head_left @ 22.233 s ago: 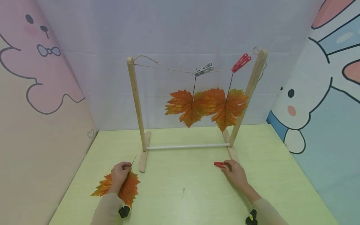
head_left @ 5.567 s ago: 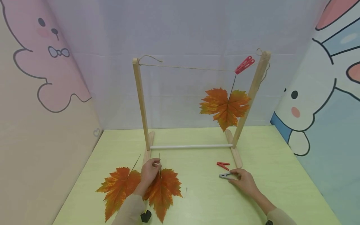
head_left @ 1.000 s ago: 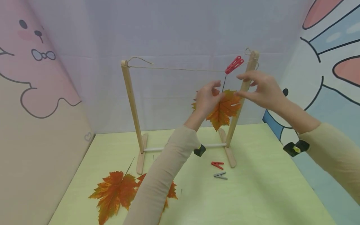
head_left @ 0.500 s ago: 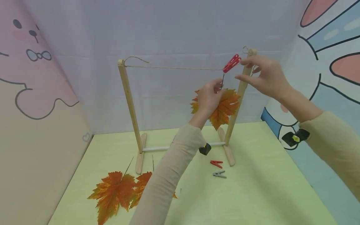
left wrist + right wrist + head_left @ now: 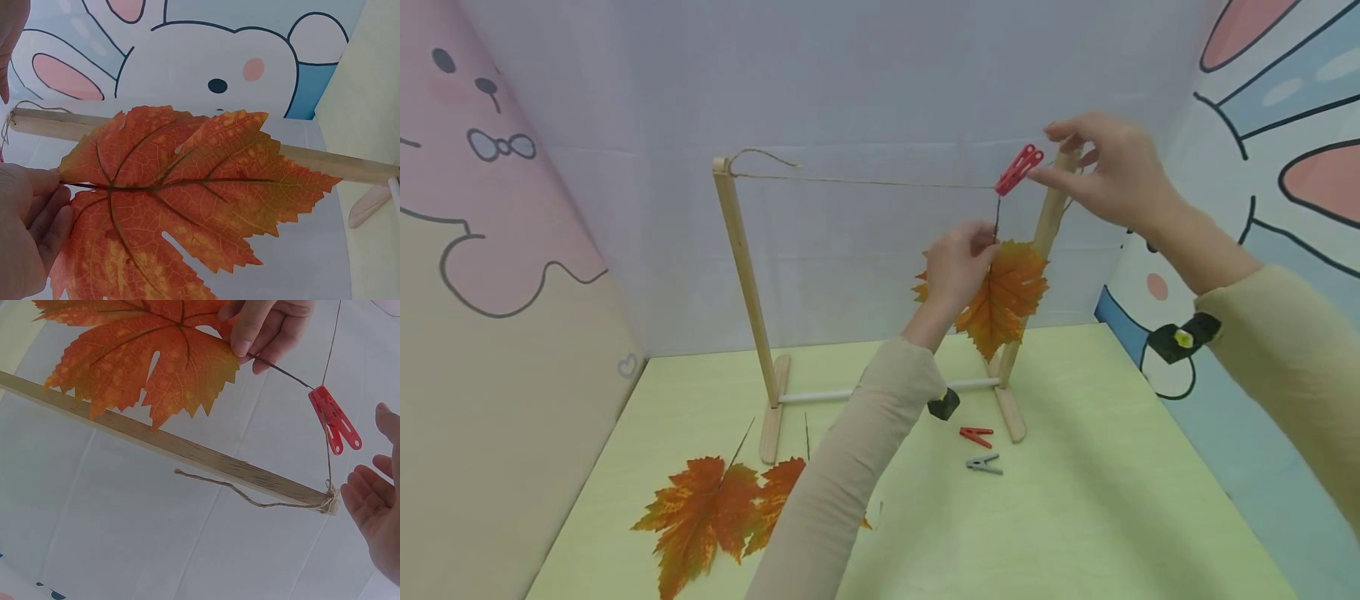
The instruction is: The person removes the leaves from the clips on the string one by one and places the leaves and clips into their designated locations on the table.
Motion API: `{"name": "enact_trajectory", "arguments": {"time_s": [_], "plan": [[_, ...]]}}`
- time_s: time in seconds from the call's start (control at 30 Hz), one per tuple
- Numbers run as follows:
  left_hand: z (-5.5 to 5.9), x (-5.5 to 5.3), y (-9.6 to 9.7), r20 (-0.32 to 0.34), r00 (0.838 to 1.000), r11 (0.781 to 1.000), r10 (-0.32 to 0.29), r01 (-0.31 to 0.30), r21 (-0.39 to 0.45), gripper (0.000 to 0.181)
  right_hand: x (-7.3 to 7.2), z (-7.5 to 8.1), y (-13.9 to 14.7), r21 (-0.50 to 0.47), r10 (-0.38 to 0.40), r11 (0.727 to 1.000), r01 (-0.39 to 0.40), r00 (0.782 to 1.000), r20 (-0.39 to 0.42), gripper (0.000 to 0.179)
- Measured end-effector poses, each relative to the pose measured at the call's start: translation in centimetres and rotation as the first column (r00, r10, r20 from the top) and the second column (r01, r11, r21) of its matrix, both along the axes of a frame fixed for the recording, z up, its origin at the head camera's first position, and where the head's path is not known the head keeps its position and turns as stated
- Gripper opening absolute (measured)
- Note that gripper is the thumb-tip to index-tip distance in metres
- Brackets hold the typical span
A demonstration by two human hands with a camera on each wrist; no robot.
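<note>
An orange maple leaf [image 5: 1003, 287] hangs by its dark stem from a red clothespin [image 5: 1019, 170] clipped on the string [image 5: 865, 181]. My left hand [image 5: 957, 262] pinches the stem just above the leaf; the left wrist view has thumb and fingers at the leaf's base [image 5: 109, 187]. My right hand [image 5: 1116, 171] is spread beside the clothespin's handles, thumb and fingers apart. In the right wrist view a gap shows between that hand [image 5: 381, 494] and the clothespin [image 5: 335, 420]. Part of the leaf is hidden behind my left hand.
The string spans two wooden posts [image 5: 747, 283] joined by a white rod [image 5: 812, 397]. Two more leaves [image 5: 700, 508] lie at the table's left, one partly under my left sleeve. A red clothespin [image 5: 977, 437] and a grey clothespin [image 5: 984, 464] lie on the table.
A grey clothespin and second leaf on the string came down earlier. My right hand put the grey clothespin on the table. Both hands rose to the hanging leaf; the left took its stem.
</note>
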State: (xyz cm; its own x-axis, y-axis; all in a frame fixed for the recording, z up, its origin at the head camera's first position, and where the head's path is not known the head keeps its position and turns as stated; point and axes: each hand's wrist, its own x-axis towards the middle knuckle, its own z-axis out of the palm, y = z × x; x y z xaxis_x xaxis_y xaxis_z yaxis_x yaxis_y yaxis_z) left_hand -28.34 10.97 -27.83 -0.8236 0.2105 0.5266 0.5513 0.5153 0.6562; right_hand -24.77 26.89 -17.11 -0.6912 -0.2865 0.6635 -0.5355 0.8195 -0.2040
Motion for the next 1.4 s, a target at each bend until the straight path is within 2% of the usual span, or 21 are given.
{"name": "enact_trajectory", "arguments": {"time_s": [0.27, 0.53, 0.8, 1.03, 1.27, 1.4], "plan": [[-0.3, 0.1, -0.2, -0.045, 0.999, 0.999, 0.024, -0.025, -0.023, 0.019, -1.2, 0.4, -0.4, 0.0, -0.065, 0.998, 0.065, 0.992, 0.105, 0.043], [-0.5, 0.2, -0.2, -0.067, 0.998, 1.0, 0.021, -0.022, -0.011, 0.019, -2.0, 0.6, -0.5, 0.078, -0.073, 0.995, 0.061, 0.984, 0.161, 0.042], [-0.7, 0.2, -0.3, -0.091, 0.996, 1.0, 0.005, -0.007, -0.019, 0.019, -2.0, 0.6, -0.6, 0.105, -0.064, 0.994, 0.042, 0.974, 0.216, 0.041], [-0.7, 0.2, -0.3, -0.107, 0.994, 1.0, -0.013, 0.012, -0.019, 0.018, -2.0, 0.5, -0.4, 0.13, -0.059, 0.991, 0.032, 0.976, 0.209, 0.037], [-0.8, 0.2, -0.3, -0.102, 0.995, 1.0, -0.018, 0.015, -0.025, 0.017, -2.0, 0.5, -0.4, 0.085, -0.075, 0.995, 0.056, 0.968, 0.239, 0.036], [-1.0, 0.2, -0.3, -0.099, 0.995, 1.0, -0.019, 0.017, -0.018, 0.018, -2.0, 0.5, -0.4, 0.063, -0.072, 0.996, 0.059, 0.971, 0.229, 0.033]]}}
